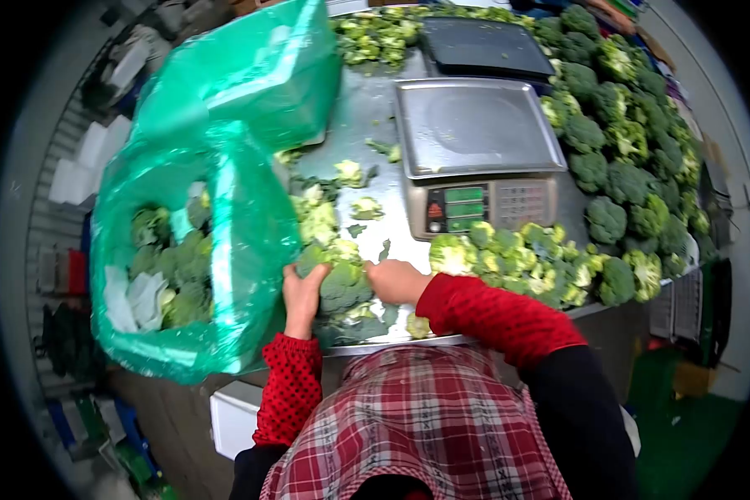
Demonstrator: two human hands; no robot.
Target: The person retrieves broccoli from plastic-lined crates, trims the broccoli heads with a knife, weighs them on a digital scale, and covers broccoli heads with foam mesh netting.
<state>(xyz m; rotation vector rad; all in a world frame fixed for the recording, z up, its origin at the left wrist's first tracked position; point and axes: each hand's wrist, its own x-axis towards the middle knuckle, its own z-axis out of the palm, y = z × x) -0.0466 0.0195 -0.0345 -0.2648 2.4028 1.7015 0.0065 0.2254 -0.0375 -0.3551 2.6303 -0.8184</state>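
Observation:
A broccoli head (344, 288) lies between my two hands near the table's front edge. My left hand (305, 292) grips its left side with the fingers wrapped round it. On its right, my right hand (396, 282) is closed, and whatever it may hold is too small or hidden to name. Cut florets and leaves (317, 217) lie just behind the head. To the left stands a box lined with a green plastic bag (254, 250), with broccoli heads (183, 267) and pale wrapping inside.
A scale with a metal pan (477, 125) and display (464, 207) stands behind my right hand. Broccoli heads (633, 167) are piled at the right, and florets (517, 258) line the front edge. A second green-lined box (267, 92) stands at the back left.

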